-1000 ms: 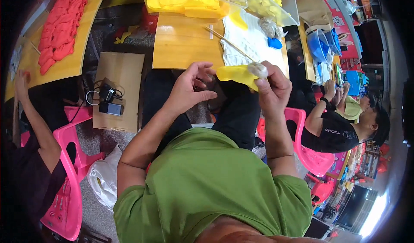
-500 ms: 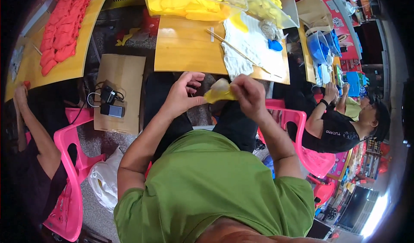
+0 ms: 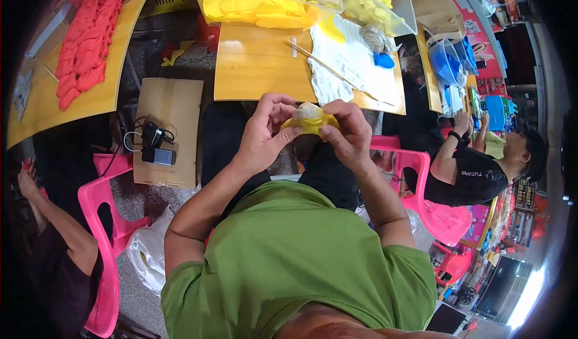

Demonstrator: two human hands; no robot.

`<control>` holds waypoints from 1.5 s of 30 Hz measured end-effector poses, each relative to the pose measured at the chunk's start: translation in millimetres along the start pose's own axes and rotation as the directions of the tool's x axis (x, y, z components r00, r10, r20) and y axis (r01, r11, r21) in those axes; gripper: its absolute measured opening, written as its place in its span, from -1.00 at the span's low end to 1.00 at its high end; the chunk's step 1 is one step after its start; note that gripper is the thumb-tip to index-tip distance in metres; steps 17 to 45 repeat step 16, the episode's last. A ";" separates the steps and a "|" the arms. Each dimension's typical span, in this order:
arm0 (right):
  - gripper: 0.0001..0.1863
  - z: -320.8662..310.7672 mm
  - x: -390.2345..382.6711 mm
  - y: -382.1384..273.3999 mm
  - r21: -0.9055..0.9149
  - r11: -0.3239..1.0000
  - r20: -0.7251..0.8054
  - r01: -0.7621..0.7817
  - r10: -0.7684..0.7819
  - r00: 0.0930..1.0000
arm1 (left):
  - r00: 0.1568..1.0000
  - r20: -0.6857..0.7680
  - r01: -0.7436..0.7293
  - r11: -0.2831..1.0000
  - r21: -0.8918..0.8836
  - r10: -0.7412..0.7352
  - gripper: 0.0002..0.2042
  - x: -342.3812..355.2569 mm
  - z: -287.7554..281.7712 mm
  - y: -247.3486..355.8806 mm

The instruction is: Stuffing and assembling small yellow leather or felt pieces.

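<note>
Over my lap, just off the near edge of the table, my left hand (image 3: 268,128) and my right hand (image 3: 349,131) pinch opposite sides of a thin yellow rubber piece (image 3: 311,124) that looks like a balloon. A pale, rounded lump (image 3: 308,111) in clear wrapping sits at its upper side, partly within the yellow. Thumbs lie on the near side, and the curled fingers hide part of the piece. On the table (image 3: 259,68) rest a white cloth (image 3: 337,62), a thin wooden stick (image 3: 328,65), a clear plastic bundle (image 3: 374,38) and a small blue piece (image 3: 383,61).
Clear bins of yellow pieces (image 3: 259,5) stand at the table's far side. Red pieces (image 3: 90,50) cover part of a left-hand table. Cardboard (image 3: 168,101) with black adapters (image 3: 158,154) lies at left. Pink chairs (image 3: 111,242) and seated people (image 3: 475,170) flank me.
My left hand has come over to the yellow piece and grips its left side. The right hand has turned, and the piece is now spread between both hands with the pale lump on top.
</note>
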State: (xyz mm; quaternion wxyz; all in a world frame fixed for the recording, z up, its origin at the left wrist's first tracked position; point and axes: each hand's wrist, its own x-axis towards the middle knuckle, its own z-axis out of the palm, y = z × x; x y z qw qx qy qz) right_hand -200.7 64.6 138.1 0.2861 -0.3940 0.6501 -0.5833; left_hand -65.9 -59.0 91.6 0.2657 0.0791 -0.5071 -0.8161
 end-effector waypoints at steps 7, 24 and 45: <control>-0.78 -4.2 9.0 -2.4 -0.290 0.901 0.190 0.323 -0.277 0.942 | 0.990 0.011 -0.140 0.966 0.217 0.141 -0.74 -0.6 -0.1 -0.2; -0.79 8.1 7.5 -19.1 -0.393 0.767 0.205 0.507 -0.465 0.861 | 0.956 0.242 -0.262 0.861 0.437 0.168 -0.81 3.8 -3.6 25.9; -0.79 8.1 7.5 -19.1 -0.393 0.767 0.205 0.507 -0.465 0.861 | 0.956 0.242 -0.262 0.861 0.437 0.168 -0.81 3.8 -3.6 25.9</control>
